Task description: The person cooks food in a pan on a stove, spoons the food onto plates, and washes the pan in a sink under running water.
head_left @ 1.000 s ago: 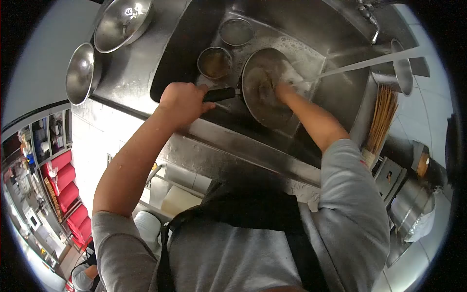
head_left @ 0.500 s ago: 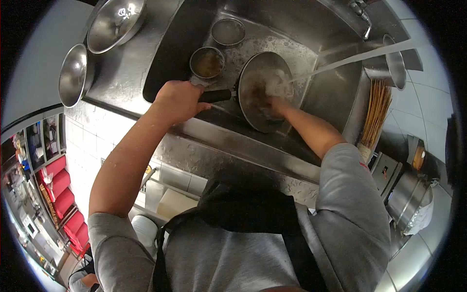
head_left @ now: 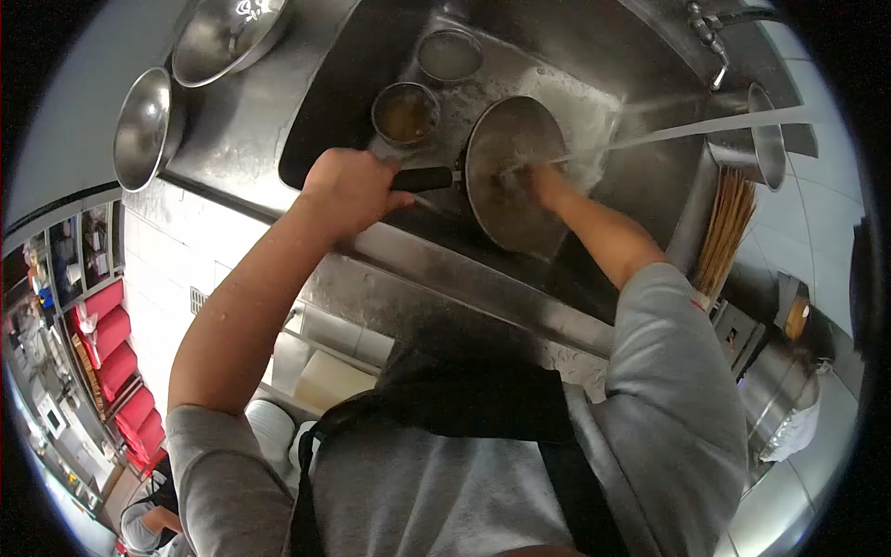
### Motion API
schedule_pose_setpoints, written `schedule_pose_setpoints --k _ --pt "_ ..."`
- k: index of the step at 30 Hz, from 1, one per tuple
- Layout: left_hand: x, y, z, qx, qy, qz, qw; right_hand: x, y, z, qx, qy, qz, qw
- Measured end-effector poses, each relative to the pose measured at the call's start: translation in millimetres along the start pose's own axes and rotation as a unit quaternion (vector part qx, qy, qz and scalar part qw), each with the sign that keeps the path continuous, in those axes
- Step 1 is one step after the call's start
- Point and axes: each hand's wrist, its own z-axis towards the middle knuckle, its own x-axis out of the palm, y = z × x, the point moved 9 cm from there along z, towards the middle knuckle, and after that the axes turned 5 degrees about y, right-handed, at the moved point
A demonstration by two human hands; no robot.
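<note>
My left hand (head_left: 357,190) is wrapped round the black handle of a round metal pan (head_left: 506,209), tilted inside the steel sink (head_left: 650,88). My right hand (head_left: 546,186) is inside the pan, against its inner surface. Its fingers are blurred and partly hidden by water, so whatever it may hold cannot be made out. A stream of water (head_left: 687,133) comes in from the right and splashes at the pan and the sink floor. Left of the pan, a round container with brownish liquid (head_left: 406,113) and another with cloudy liquid (head_left: 449,56) stand in the sink.
Two steel bowls (head_left: 147,130) (head_left: 223,42) are at the left. At the right are a tap (head_left: 710,42), a metal container (head_left: 766,139), a bundle of thin sticks (head_left: 724,232) and a large pot (head_left: 780,399). Part of another person (head_left: 153,520) shows at lower left.
The pan has tilted and shifted slightly while my left hand keeps its handle. My right hand has moved about inside it. The pale foam seen there earlier is now mostly gone. The view has shifted slightly.
</note>
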Motion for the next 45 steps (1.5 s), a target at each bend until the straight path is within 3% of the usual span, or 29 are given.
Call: schedule_pose_setpoints --k 2,4,5,7,9,11,12,14,16,17,20,22,24,28,32,35,40,42,43,45 --pt "0.7 -2.3 1.3 0.002 0.006 -0.005 1.0 -26.8 21.5 -22.9 0.022 -0.025 0.207 0.978" --pt "0.5 -3.6 3.1 0.011 -0.003 -0.007 1.0 -79.3 55.2 -39.8 0.04 -0.052 0.402 0.913" --pt "0.7 -3.7 3.8 0.022 -0.014 -0.004 1.0 -92.9 63.1 -41.0 0.048 -0.064 0.495 0.865" --pt "1.8 -4.2 4.4 0.035 -0.029 -0.009 0.999 -132.5 10.6 -17.5 0.073 -0.294 0.656 0.692" --pt "1.5 -4.1 3.8 0.04 -0.042 -0.02 0.998 -164.0 -41.5 -26.5 0.146 -0.373 0.567 0.72" --pt "4.4 -2.2 3.9 0.021 -0.036 -0.01 0.999 -117.0 -72.2 -13.1 0.186 -0.434 0.33 0.817" --pt "4.2 -0.6 4.6 0.012 -0.034 -0.005 0.999 -46.8 -96.8 9.8 0.277 -0.33 0.431 0.793" --pt "1.6 -1.5 1.9 -0.001 -0.019 -0.014 1.0 -10.3 -75.9 -14.7 0.313 -0.22 0.593 0.709" --pt "0.9 -3.5 1.6 -0.003 -0.011 -0.015 1.0 -23.9 -18.3 -27.5 0.242 -0.075 0.417 0.873" --pt "2.4 -3.7 2.8 -0.001 -0.011 -0.01 1.0 -36.5 12.7 -31.1 0.191 -0.033 0.365 0.911" --pt "-0.8 -6.5 1.4 0.009 -0.017 0.004 1.0 -92.6 62.4 -38.6 0.112 -0.017 0.414 0.903" --pt "-0.7 -7.8 0.4 0.009 -0.011 0.001 1.0 -111.4 35.9 -16.8 0.142 -0.123 0.451 0.872" --pt "0.5 -5.9 0.4 0.0 0.001 -0.016 1.0 -93.2 6.9 -4.0 0.178 -0.15 0.391 0.89" --pt "-1.9 -8.9 -2.4 0.013 -0.011 -0.006 1.0 -69.3 29.3 -16.3 0.176 -0.034 0.282 0.943" --pt "-2.6 -10.6 -0.1 0.025 -0.021 -0.019 0.999 -75.1 34.5 11.2 0.187 0.052 0.209 0.958" --pt "-2.3 -8.3 -0.6 0.005 -0.018 -0.021 1.0 -90.5 8.9 -36.0 0.199 -0.174 0.375 0.888" --pt "-2.6 -14.0 2.5 0.031 -0.009 -0.011 0.999 -73.8 46.2 3.2 0.176 0.012 0.209 0.962" --pt "-3.4 -14.1 2.8 0.061 -0.035 -0.024 0.997 -97.2 19.8 -2.0 0.225 -0.06 0.4 0.886" --pt "-0.7 -13.3 4.9 0.058 -0.033 -0.018 0.998 -118.7 -9.5 -11.1 0.262 -0.166 0.599 0.739" --pt "5.3 -9.5 7.3 0.046 -0.026 -0.003 0.999 -136.3 -62.4 -5.7 0.285 -0.313 0.405 0.811"
